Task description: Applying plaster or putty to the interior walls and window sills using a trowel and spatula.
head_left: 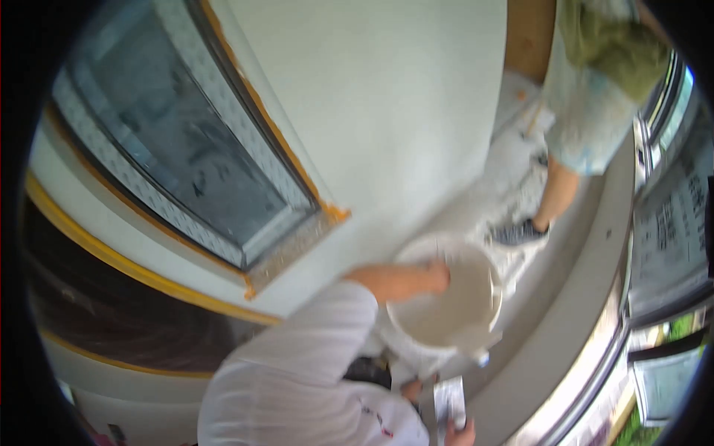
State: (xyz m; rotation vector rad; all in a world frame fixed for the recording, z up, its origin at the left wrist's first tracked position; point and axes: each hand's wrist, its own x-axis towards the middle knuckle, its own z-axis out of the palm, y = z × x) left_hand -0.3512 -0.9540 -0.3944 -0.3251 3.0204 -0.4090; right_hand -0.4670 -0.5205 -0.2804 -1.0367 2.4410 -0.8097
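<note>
My left arm, in a white sleeve, stretches over a white bucket (497, 293) containing pale, smooth material. My left hand (439, 277) hangs over the bucket's opening; blur hides its fingers and anything in them. At the lower edge, my right hand (461, 433) grips a flat, whitish scraper (449, 400), its rectangular blade pointing up the picture. A pale, smeared piece (478, 340) sits at the bucket's near right rim; its kind is too blurred to tell.
A co-worker's leg (563, 189), in paint-stained shorts and a dark shoe (519, 233), stands beyond the bucket. Left is a window (201, 141) edged with orange tape. A white wall (394, 97) rises behind; windows line the right.
</note>
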